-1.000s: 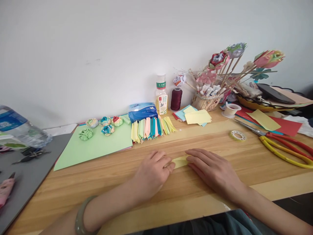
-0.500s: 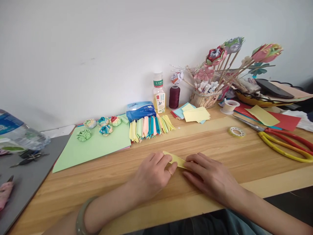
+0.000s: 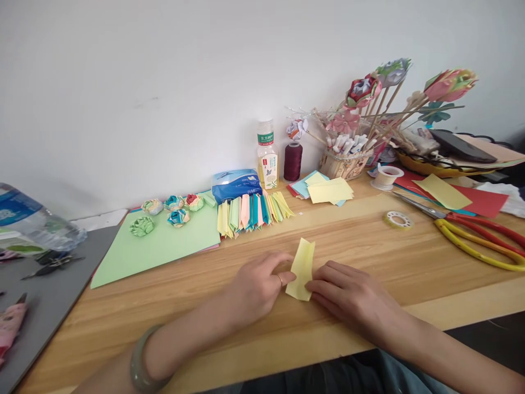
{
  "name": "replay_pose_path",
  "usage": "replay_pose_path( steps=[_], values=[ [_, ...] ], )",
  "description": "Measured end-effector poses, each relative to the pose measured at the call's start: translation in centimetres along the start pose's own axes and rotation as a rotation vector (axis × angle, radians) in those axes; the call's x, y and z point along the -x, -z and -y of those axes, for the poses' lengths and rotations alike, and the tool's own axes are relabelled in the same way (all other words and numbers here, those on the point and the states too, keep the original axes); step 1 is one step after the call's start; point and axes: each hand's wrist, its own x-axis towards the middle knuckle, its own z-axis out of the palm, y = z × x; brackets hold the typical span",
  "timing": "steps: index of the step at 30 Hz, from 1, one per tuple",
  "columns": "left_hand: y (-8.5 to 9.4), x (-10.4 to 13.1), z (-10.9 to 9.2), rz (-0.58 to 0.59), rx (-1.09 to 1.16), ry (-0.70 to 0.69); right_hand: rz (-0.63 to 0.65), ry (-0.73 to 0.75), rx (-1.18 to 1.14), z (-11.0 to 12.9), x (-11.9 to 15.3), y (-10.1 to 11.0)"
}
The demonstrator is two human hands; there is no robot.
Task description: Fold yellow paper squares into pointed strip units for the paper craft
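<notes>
A creased strip of yellow paper [image 3: 302, 268] stands upright on end between my hands, just over the wooden tabletop. My left hand [image 3: 262, 282], with a ring and a bangle, has its thumb and curled fingers at the paper's left edge. On the opposite edge, the fingertips of my right hand [image 3: 348, 287] pinch the lower right side. Behind the hands lies a row of folded paper pieces [image 3: 250, 213] in yellow, green, pink and teal. Loose yellow sheets [image 3: 331, 190] rest atop blue and red ones to the right of that row.
Large scissors [image 3: 463, 224], a tape roll [image 3: 398, 220] and a thread spool [image 3: 386, 177] lie at right. Several paper rosettes [image 3: 178, 218] sit on green sheets [image 3: 164, 251] at left. Along the wall stand a drink bottle [image 3: 268, 158], purple thread [image 3: 292, 161] and a flower basket [image 3: 344, 164].
The yellow strip has turned from lying slantwise across between my hands to standing lengthwise, its fold partly opened. My fingers have shifted to its two side edges.
</notes>
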Motion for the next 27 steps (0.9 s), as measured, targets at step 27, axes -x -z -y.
replay_pose_path(
  steps=[27],
  values=[
    [-0.56, 0.43, -0.28, 0.058, -0.197, -0.186, -0.076, 0.035, 0.143, -0.71, 0.41, -1.14]
  ],
)
